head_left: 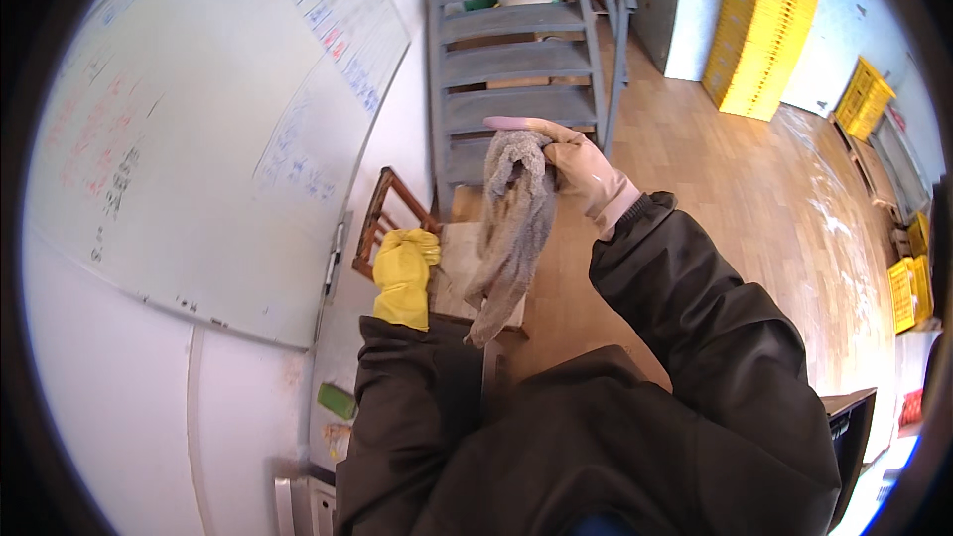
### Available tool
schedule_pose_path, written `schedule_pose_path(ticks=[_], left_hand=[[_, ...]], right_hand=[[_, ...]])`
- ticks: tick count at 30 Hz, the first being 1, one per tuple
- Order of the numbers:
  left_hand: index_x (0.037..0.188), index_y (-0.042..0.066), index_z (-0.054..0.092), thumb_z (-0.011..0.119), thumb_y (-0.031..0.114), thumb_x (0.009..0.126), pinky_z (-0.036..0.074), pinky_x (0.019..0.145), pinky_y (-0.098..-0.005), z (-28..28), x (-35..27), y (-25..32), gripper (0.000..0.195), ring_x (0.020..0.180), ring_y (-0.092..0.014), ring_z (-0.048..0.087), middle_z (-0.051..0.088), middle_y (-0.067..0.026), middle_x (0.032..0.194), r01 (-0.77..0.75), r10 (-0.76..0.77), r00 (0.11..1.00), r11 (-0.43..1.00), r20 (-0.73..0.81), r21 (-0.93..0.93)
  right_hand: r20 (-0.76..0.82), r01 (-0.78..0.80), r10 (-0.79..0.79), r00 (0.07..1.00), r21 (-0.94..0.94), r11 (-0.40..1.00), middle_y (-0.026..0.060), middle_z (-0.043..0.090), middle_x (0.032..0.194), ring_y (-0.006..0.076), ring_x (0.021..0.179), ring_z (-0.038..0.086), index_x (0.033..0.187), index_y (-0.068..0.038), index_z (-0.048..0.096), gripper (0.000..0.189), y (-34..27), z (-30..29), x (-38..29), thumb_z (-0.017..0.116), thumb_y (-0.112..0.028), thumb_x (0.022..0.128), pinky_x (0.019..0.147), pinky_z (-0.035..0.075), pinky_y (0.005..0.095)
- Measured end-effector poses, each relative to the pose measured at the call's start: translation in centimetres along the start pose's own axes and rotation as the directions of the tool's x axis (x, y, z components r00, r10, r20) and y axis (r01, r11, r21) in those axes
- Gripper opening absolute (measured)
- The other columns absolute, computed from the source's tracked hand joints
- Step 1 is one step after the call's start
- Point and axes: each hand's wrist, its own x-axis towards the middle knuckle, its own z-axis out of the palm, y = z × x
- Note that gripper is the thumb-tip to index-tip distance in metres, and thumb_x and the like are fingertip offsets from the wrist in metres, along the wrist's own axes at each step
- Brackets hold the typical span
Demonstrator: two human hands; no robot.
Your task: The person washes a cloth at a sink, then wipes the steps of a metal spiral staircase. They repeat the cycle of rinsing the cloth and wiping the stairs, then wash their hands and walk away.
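Note:
A damp-looking grey terry cloth hangs from my right hand, pinched near its folded top. That hand wears a pale pink rubber glove, and its extended finger lies along the cloth's upper edge. To the left, my left hand wears a yellow rubber glove with the fingers curled in. Nothing shows in it, though its palm side is hidden. In the picture it overlaps the backrest of a wooden chair; I see no clear contact. Behind the cloth, the light chair seat is partly covered.
A whiteboard with writing covers the left wall, with a marker at its edge. Grey metal stairs rise ahead. Yellow crates are stacked at the far right. A green block lies on a ledge beside my left sleeve.

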Motion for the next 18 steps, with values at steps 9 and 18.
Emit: schedule_pose_path(ticks=[9, 18], left_hand=[[0.122, -0.001, 0.055, 0.052, 0.063, 0.087, 0.051, 0.086, -0.0371, 9.6, 10.6, -9.4, 0.073, 0.101, -0.027, 0.061, 0.06, -0.0181, 0.117, 0.499, -0.407, 0.856, 0.811, -0.317, 0.305], [0.127, 0.001, 0.054, 0.062, 0.013, 0.09, 0.051, 0.092, -0.0358, 16.3, 28.4, -19.8, 0.039, 0.1, -0.023, 0.063, 0.065, -0.0122, 0.113, 0.202, -0.213, 0.947, 0.977, -0.242, -0.067]], right_hand=[[0.051, 0.192, -0.192, 0.98, -0.491, 0.85, 0.0096, 0.059, 0.126, 0.0203, 0.123, 0.049, 0.129, -0.004, 0.055, 0.069, -0.8, -9.6, -2.7, 0.037, 0.01, 0.064, 0.106, 0.037, 0.0312], [0.23, 0.366, -0.293, 0.928, -0.71, 0.602, 0.0167, 0.067, 0.109, 0.0325, 0.101, 0.065, 0.114, -0.004, 0.065, 0.063, -1.8, -26.0, -5.1, 0.046, 0.013, 0.057, 0.088, 0.05, 0.0382]])
